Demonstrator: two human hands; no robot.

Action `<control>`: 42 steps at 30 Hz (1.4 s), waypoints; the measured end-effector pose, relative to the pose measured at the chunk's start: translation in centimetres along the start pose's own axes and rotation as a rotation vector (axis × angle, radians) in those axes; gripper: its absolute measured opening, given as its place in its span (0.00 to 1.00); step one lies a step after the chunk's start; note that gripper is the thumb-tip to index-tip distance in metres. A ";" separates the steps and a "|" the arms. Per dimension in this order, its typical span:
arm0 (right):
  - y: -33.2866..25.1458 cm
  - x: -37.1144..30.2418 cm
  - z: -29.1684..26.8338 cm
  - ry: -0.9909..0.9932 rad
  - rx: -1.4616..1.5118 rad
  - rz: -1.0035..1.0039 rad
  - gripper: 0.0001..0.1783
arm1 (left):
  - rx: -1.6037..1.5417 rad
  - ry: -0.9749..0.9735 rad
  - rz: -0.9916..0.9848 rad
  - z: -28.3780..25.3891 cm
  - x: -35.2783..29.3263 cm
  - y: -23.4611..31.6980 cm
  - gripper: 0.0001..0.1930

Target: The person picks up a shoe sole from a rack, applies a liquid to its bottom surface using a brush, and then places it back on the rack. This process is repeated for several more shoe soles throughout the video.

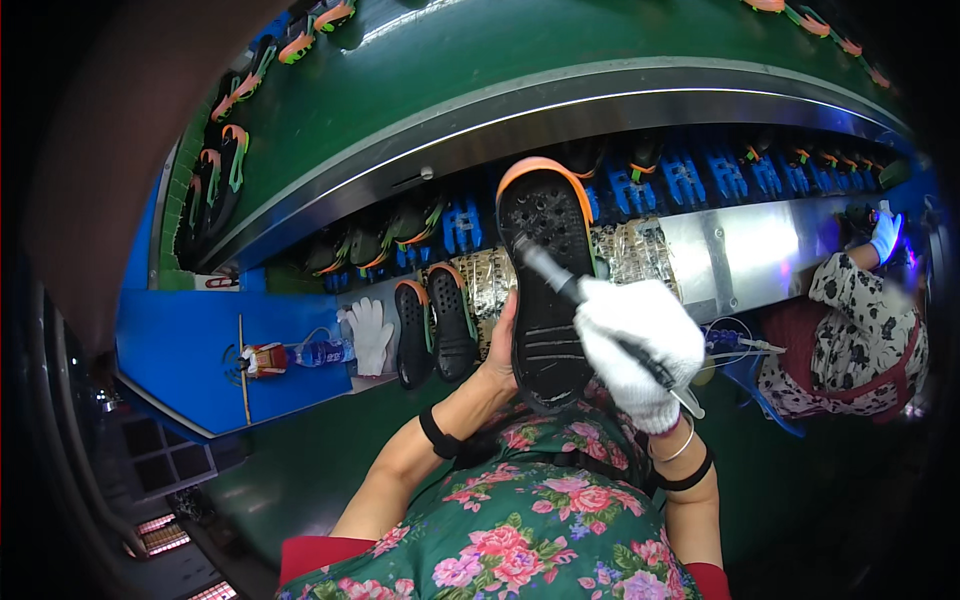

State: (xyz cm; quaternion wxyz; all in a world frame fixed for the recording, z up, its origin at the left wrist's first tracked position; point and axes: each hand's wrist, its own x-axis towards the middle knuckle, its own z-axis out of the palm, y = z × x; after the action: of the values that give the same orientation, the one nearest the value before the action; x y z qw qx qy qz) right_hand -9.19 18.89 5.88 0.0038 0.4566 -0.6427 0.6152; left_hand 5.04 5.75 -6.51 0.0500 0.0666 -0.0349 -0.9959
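A black shoe sole with an orange rim at its far end stands lengthwise in front of me, its holed and grooved face toward me. My bare left hand grips its left edge, with most of the fingers hidden behind it. In a white knit glove, my right hand is closed round the dark handle of a brush. The brush's pale tip lies over the upper left part of the sole. Two more soles, a left one and a right one, rest side by side to the left.
A white glove and a plastic bottle lie on the blue side table. Beyond the metal ledge runs a green conveyor belt with soles. Blue racks hold more soles. A co-worker's sleeve is at right.
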 end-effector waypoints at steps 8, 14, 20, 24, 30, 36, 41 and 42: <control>0.8 -1.7 1.1 -0.195 0.170 -0.038 0.16 | 0.035 -0.021 0.058 4.1 2.6 0.3 0.57; 0.5 -1.8 1.8 -0.146 -0.040 -0.155 0.19 | 0.102 -0.041 0.078 5.1 3.5 1.6 0.56; 1.0 -1.7 2.0 -0.097 0.091 -0.014 0.11 | -0.047 -0.029 0.205 5.6 3.7 1.9 0.56; 0.8 -2.4 2.3 -0.255 0.035 -0.163 0.15 | -0.019 -0.179 0.113 5.1 4.0 3.2 0.54; 1.3 -2.5 2.2 -0.134 0.199 0.075 0.12 | 0.028 -0.121 0.163 4.2 3.5 3.7 0.54; 1.2 -2.6 1.6 -0.328 0.400 -0.012 0.14 | -0.005 -0.090 0.171 4.7 3.7 3.8 0.54; 1.6 -2.9 1.4 -0.255 0.141 -0.043 0.13 | 0.051 -0.046 0.248 5.1 4.0 3.9 0.55; 1.7 -3.0 1.3 -0.324 0.100 -0.143 0.13 | 0.102 -0.033 0.264 5.1 3.9 4.0 0.56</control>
State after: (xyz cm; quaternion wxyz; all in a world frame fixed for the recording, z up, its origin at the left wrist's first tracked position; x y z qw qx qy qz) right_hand -7.73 19.25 2.50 -0.0789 0.5937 -0.5695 0.5630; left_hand 0.87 1.74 -1.71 0.1766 0.0476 -0.0946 -0.9786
